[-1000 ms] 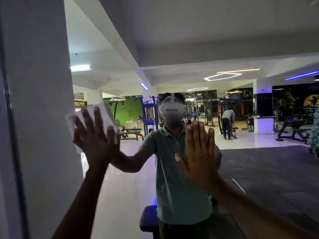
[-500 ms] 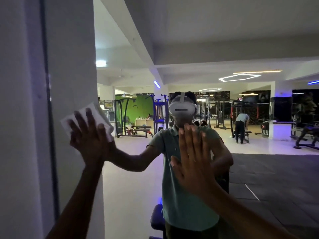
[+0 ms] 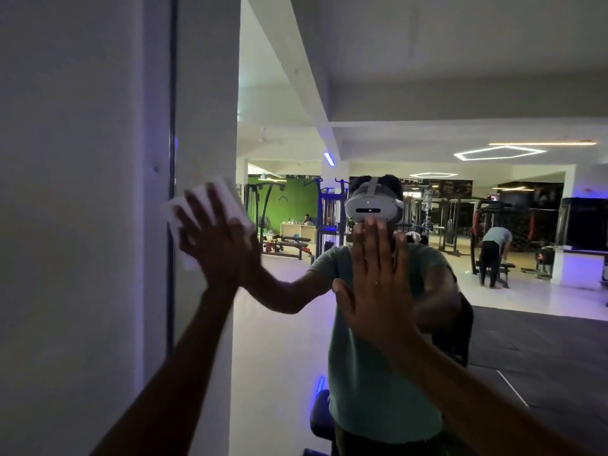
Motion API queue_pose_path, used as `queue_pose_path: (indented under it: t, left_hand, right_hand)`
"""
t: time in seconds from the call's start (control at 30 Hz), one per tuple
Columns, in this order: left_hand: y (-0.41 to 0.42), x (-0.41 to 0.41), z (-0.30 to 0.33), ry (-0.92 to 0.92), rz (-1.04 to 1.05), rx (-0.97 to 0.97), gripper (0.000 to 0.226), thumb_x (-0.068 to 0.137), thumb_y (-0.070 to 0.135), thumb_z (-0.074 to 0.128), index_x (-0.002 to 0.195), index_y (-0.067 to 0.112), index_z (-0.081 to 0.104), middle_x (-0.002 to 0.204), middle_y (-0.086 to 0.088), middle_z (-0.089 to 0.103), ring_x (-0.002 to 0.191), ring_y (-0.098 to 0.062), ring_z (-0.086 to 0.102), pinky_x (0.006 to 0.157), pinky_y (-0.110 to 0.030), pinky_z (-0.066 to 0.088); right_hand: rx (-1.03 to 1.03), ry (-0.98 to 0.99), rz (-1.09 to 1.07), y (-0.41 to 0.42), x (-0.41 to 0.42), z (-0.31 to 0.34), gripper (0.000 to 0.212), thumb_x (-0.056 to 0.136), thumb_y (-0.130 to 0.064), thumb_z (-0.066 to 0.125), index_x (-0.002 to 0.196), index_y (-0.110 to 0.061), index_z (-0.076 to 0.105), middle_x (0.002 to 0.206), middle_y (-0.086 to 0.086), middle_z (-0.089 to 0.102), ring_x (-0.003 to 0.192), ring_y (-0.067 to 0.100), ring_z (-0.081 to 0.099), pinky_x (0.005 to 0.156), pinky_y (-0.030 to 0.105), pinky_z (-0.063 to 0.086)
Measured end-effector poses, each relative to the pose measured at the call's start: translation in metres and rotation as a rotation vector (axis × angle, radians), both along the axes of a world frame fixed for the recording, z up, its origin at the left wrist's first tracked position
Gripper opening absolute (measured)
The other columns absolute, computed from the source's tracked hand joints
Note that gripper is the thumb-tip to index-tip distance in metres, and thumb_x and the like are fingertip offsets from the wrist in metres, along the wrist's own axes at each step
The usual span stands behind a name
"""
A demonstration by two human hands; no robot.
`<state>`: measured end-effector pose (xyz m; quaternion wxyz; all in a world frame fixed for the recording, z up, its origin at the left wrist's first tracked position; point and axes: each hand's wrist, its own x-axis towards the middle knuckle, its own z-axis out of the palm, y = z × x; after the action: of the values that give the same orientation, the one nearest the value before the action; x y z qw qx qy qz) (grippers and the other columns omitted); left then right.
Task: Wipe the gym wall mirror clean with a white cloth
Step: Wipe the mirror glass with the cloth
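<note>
1. Head view, nearest first: two bare forearms rise from the bottom edge toward the large frameless wall mirror (image 3: pixel 427 93), which fills most of the picture.
2. At centre, the right hand (image 3: pixel 375 284) is flat with fingers straight and close together, holding nothing. It seems laid against the glass, probably to brace the body during the reach.
3. Further left, the left hand (image 3: pixel 217 241) has its fingers spread wide and presses the folded white rectangular cloth (image 3: pixel 210 205) flat to the glass, with no pinch or curl. A spread palm likely puts even pressure across the cloth.
4. This cloth sits at the mirror's left margin, just beside the dark vertical edge strip (image 3: pixel 170 159) that meets the plain grey wall (image 3: pixel 72 192). I judge the edge zone is being wiped now.
5. Deepest, in reflection: the person's headset, weight machines, a green back wall and a bending figure.
</note>
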<state>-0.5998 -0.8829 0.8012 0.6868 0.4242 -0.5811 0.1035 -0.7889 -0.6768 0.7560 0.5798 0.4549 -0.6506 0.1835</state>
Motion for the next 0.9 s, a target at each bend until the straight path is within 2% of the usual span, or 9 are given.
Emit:
queue_pose_path:
  t: [0.2,0.27,0.37,0.43,0.57,0.63,0.77,0.87,0.9]
  left_hand:
    - [0.053,-0.039,-0.014,-0.626,-0.177,-0.475,0.064,0.106,0.053,0.031,0.167,0.035,0.021,0.175,-0.013,0.006,0.160,-0.046,0.004,0.125,-0.057,0.013]
    - [0.011,-0.016,0.013,-0.473,-0.078,-0.405,0.062,0.108,0.054,0.027,0.167,0.037,0.016,0.174,-0.008,0.011,0.160,-0.042,0.011,0.121,-0.053,0.020]
    - [-0.017,0.004,0.043,0.050,-0.004,-0.011,0.061,0.111,0.056,0.023,0.167,0.033,0.019,0.174,-0.010,0.018,0.160,-0.038,0.018,0.122,-0.054,0.025]
    - [0.012,-0.015,0.029,0.108,0.012,0.007,0.061,0.111,0.054,0.024,0.168,0.032,0.018,0.174,-0.013,0.019,0.159,-0.040,0.019,0.122,-0.053,0.025]
    - [0.066,-0.047,-0.070,-0.509,-0.190,-0.304,0.064,0.108,0.051,0.030,0.168,0.031,0.019,0.176,-0.013,0.006,0.161,-0.044,0.001,0.125,-0.060,0.014]
    - [0.042,-0.025,-0.094,-0.605,-0.239,-0.379,0.063,0.107,0.055,0.028,0.167,0.035,0.019,0.176,-0.010,0.007,0.161,-0.043,0.003,0.124,-0.062,0.019]
    - [-0.022,0.020,-0.086,-0.328,-0.060,-0.186,0.065,0.108,0.055,0.022,0.168,0.029,0.019,0.175,-0.012,0.015,0.161,-0.041,0.012,0.126,-0.054,0.019]
    - [0.010,-0.010,-0.093,0.113,0.007,0.086,0.065,0.110,0.055,0.014,0.168,0.026,0.014,0.170,-0.019,0.027,0.157,-0.045,0.025,0.127,-0.048,0.015]
    - [0.036,-0.029,-0.102,0.112,-0.047,0.107,0.065,0.110,0.054,0.015,0.168,0.026,0.013,0.171,-0.020,0.025,0.157,-0.047,0.022,0.126,-0.050,0.016]
  right_hand:
    - [-0.037,0.014,0.008,-0.002,0.001,-0.003,0.089,0.102,-0.049,0.046,0.166,0.005,0.015,0.174,0.028,0.004,0.163,0.043,0.005,0.129,0.067,0.010]
    - [-0.040,0.013,-0.003,-0.003,0.000,-0.002,0.089,0.102,-0.050,0.044,0.166,0.004,0.015,0.174,0.027,0.004,0.163,0.042,0.005,0.129,0.066,0.010]
    - [-0.047,0.010,-0.031,-0.003,0.002,-0.003,0.088,0.102,-0.051,0.038,0.166,0.003,0.012,0.174,0.026,0.000,0.163,0.041,0.004,0.129,0.065,0.010]
    - [-0.049,0.011,-0.027,-0.003,0.002,-0.003,0.087,0.103,-0.051,0.036,0.166,0.003,0.011,0.174,0.026,0.000,0.163,0.042,0.004,0.130,0.065,0.009]
    - [-0.069,0.011,0.041,-0.003,0.003,-0.006,0.085,0.104,-0.047,0.044,0.166,0.005,0.015,0.174,0.027,0.002,0.163,0.043,0.005,0.130,0.064,0.006]
    - [-0.037,0.015,0.056,0.002,0.001,-0.030,0.086,0.103,-0.044,0.049,0.166,0.004,0.015,0.174,0.027,0.003,0.163,0.043,0.006,0.129,0.065,0.011]
    - [0.042,-0.006,0.040,0.020,-0.012,-0.088,0.084,0.105,-0.049,0.046,0.165,0.003,0.018,0.175,0.025,0.008,0.163,0.041,0.010,0.128,0.065,0.020]
    - [0.036,-0.058,0.020,0.020,-0.014,-0.105,0.087,0.105,-0.050,0.047,0.165,0.006,0.018,0.174,0.028,0.009,0.162,0.044,0.011,0.126,0.067,0.023]
    - [0.037,-0.058,0.011,0.018,-0.013,-0.108,0.089,0.104,-0.050,0.051,0.164,0.006,0.017,0.173,0.029,0.009,0.162,0.045,0.011,0.126,0.068,0.022]
